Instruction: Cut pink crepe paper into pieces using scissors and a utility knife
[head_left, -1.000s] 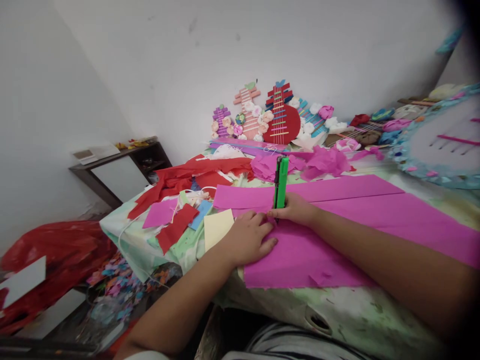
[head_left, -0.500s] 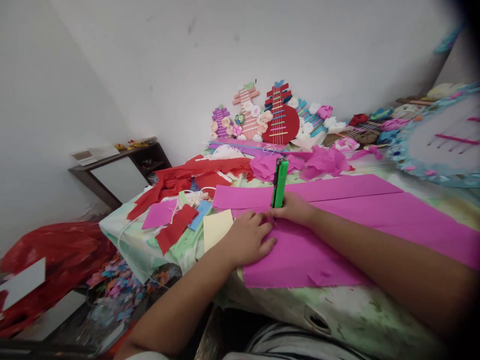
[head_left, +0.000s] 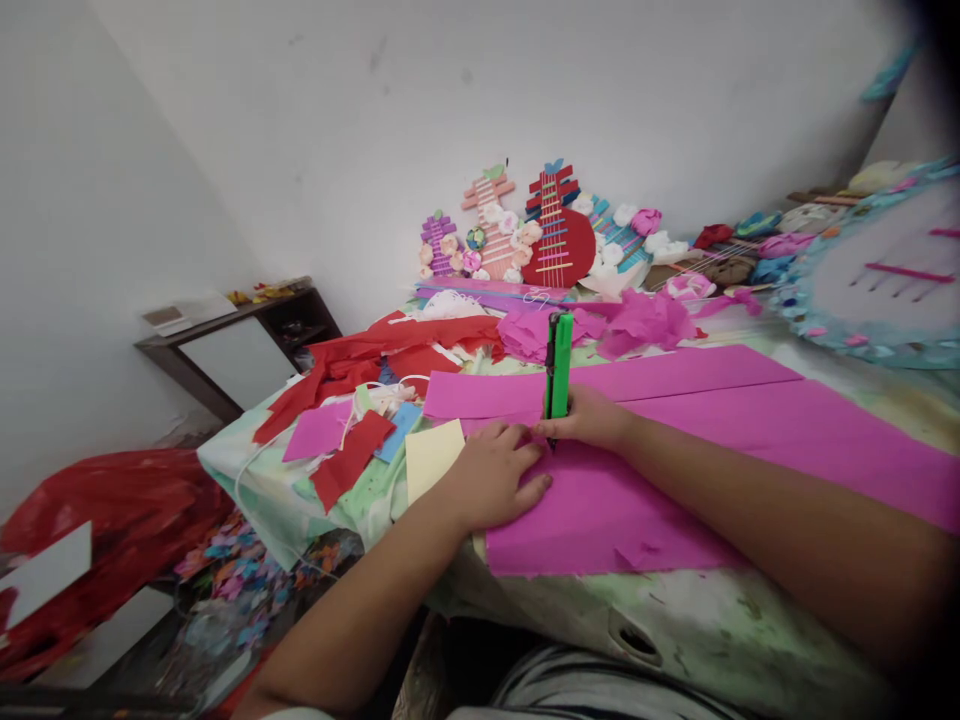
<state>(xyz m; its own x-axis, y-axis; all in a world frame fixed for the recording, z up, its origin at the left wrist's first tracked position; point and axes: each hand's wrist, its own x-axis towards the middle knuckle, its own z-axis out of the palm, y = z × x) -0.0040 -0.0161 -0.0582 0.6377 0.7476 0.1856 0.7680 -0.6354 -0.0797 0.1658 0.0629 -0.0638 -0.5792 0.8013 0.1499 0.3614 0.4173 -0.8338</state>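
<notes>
A large magenta sheet lies on the cloth-covered table, with a folded or separate strip along its far side. My left hand rests on the sheet's left part, palm down with its fingers apart. Close beside it, my right hand grips a green and black pen-like tool, held upright with its dark tip at the magenta surface. Partly under my left wrist is a pale yellow card. Red, blue and pink paper pieces lie to its left.
Crumpled magenta paper and red scraps lie behind the sheet. Decorated instrument-shaped crafts lean on the wall. A blue-edged craft stands at right. A low cabinet is at left.
The green and black tool stands slightly more upright, and its dark tip shows more clearly. My left hand stays in place on the sheet.
</notes>
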